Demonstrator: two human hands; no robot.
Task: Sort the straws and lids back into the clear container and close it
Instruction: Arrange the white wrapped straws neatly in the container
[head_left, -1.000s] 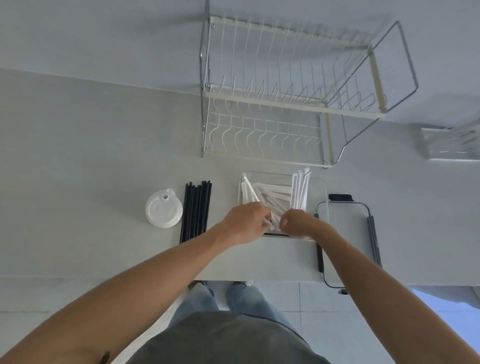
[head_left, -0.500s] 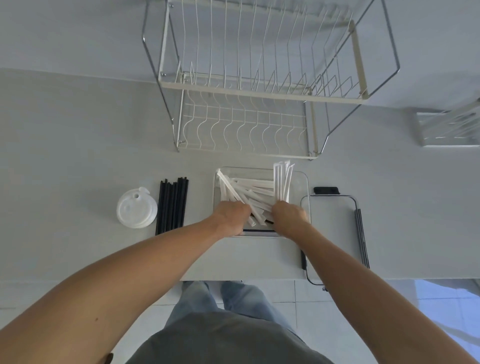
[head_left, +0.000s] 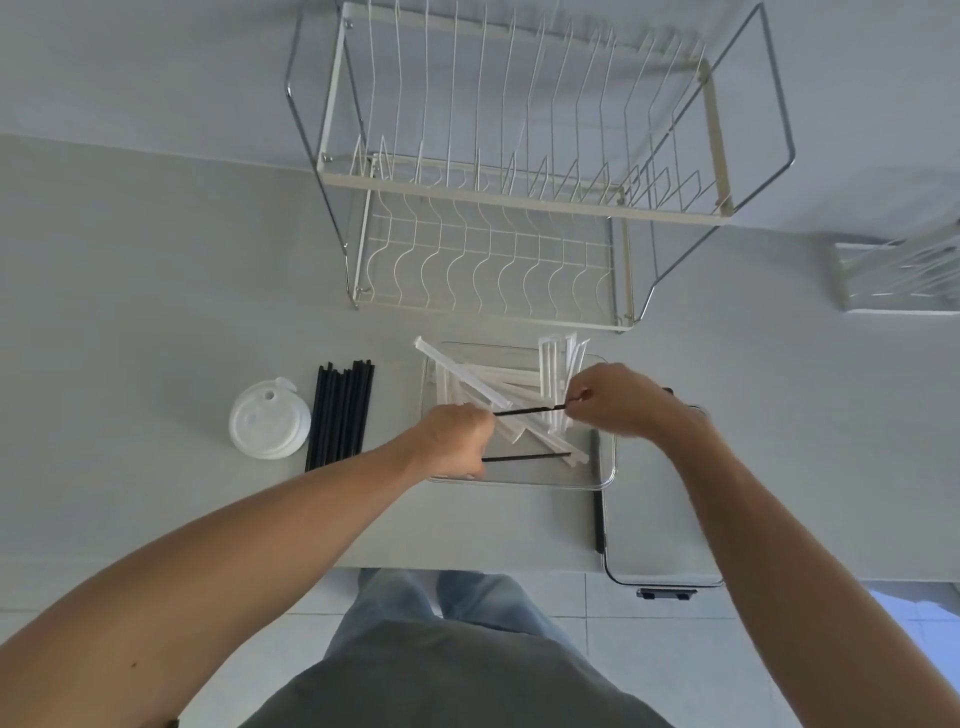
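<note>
A clear container (head_left: 605, 470) sits on the counter near its front edge, filled with several white wrapped straws (head_left: 470, 376) lying crosswise and sticking over the rim. My left hand (head_left: 454, 439) and my right hand (head_left: 615, 397) hold a thin black straw (head_left: 530, 411) between them, level above the container. A second black straw (head_left: 524, 458) runs from under my left hand, low in the container. A bundle of black straws (head_left: 340, 415) lies left of the container, and a stack of white cup lids (head_left: 270, 426) sits further left.
The container's clear lid with black clips (head_left: 660, 545) lies to the right, overhanging the counter's front edge. A two-tier wire dish rack (head_left: 498, 208) stands behind the container. A white rack part (head_left: 893, 280) is at the far right.
Both hands have come up from the near end of the container and moved apart. A black straw is now stretched between them, and another shows below.
</note>
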